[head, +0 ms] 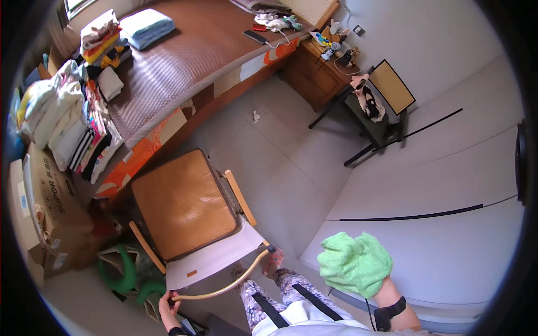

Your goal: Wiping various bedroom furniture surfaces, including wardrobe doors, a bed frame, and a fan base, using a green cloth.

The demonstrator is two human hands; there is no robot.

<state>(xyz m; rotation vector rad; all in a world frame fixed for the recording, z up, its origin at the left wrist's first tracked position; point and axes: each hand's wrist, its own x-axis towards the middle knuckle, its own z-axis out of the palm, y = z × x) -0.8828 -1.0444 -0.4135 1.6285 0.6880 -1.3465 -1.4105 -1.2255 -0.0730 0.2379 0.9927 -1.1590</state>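
Note:
A light green terry cloth (355,263) covers my right hand (357,269), which is held up beside the pale cabinet front at the lower right. My left hand (169,307) is at the bottom left, with its fingers around the end of the chair's curved wooden back rail (227,287). The chair has a brown woven seat cushion (185,203), a pale fabric back (214,256) and wooden armrests (240,197). The cloth hides the fingers of my right hand.
A bed (189,54) bears folded clothes (101,38) and a blue folded blanket (147,27). Cardboard boxes (59,214) and a bag with green handles (122,269) stand left. A black chair (370,113) holds clothing near a wooden nightstand (311,77). A small white object (256,116) lies on the floor.

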